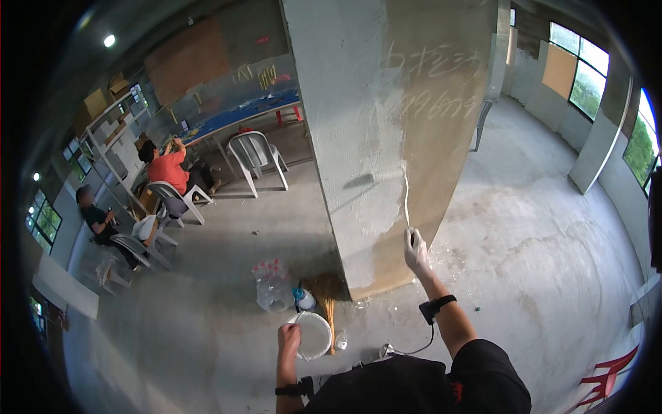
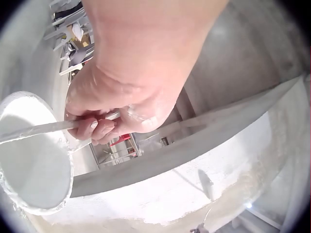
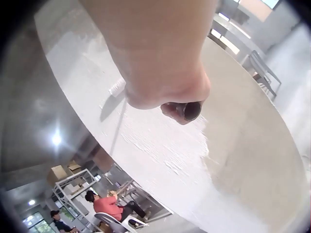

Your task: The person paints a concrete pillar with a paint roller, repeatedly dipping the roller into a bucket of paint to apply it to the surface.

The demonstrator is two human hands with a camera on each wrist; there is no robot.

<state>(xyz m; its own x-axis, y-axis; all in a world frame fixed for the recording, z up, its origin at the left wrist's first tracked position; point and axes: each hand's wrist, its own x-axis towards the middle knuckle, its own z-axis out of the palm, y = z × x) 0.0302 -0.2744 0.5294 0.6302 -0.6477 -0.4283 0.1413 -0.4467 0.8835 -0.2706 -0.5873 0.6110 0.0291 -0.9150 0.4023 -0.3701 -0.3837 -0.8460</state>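
Observation:
My right hand [image 1: 416, 252] grips the dark handle [image 3: 192, 111] of a paint roller. Its white rod [image 1: 407, 196] runs up along the pillar [image 1: 441, 145], and the white roller sleeve [image 3: 117, 87] lies close to the painted side, casting a shadow. Wet-looking white paint covers the left part of this face; the right part is bare brown-grey with chalk-like writing. Low on the left, my left hand [image 1: 289, 337] holds the white, paint-coated bail handle [image 2: 43, 128] of a bucket [image 1: 328, 326]. Whitish paint fills part of the bucket's inside. White smears mark the left hand [image 2: 131, 92].
Beside the bucket stand a straw broom [image 1: 329, 314], a blue-and-white spray bottle [image 1: 302, 299] and bagged clear bottles [image 1: 274, 286]. Two seated people [image 1: 167, 169] are at the left, near grey plastic chairs [image 1: 256, 153] and a blue-topped table [image 1: 241, 112]. A red chair [image 1: 607, 376] stands lower right.

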